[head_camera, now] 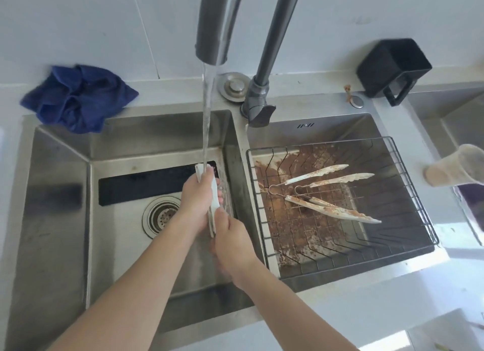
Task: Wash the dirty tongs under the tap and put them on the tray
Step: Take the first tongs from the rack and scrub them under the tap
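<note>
- Tongs (214, 193), white, sit gripped in both hands over the left sink basin (60, 193): left hand (196, 196) wrapped around the upper end, right hand (231, 239) closed on the lower.
- Water stream (207, 115) from the tap (214, 23) hits the top end.
- Two dirty tongs (322, 191) lie on the wire rack (413, 193), right basin.

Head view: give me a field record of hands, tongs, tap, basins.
left hand: gripping held tongs, upper part
right hand: gripping the same tongs, lower end
tap: running, stream hits the tongs' top
left basin: washing here; drain uncovered
right basin: wire rack holding two dirty tongs
cloth: blue, on the counter behind left basin
</note>
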